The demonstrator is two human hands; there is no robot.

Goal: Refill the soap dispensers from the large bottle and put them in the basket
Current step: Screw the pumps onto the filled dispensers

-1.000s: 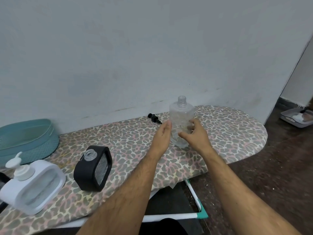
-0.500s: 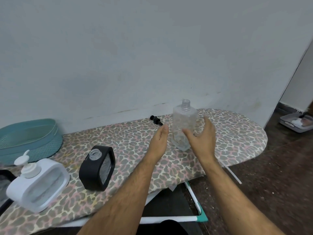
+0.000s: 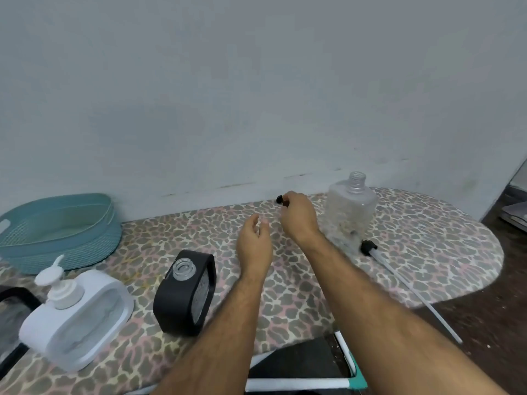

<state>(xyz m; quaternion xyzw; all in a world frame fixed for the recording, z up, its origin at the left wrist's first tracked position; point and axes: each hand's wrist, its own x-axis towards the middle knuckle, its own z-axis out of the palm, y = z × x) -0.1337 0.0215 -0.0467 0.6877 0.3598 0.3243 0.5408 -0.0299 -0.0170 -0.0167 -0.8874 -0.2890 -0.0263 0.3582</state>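
Clear bottle [image 3: 351, 215], uncapped, stands upright just right of the right hand [image 3: 299, 218], whose fingers pinch a black pump [image 3: 280, 199]. Left hand [image 3: 254, 243] hovers slack and empty beside it. Black dispenser [image 3: 185, 295] sits nearer, basket [image 3: 57, 223] far left.

One wide-angle view, worn on the person's head, looks forward and down across an ironing board [image 3: 427, 252] toward a plain wall [image 3: 256, 81] at the far side. It sits close: both forearms enter from the near edge and fill the lower frame. The board spans left to right, a teal basket [image 3: 57, 226] at far left, dark floor [image 3: 490, 323] at right.
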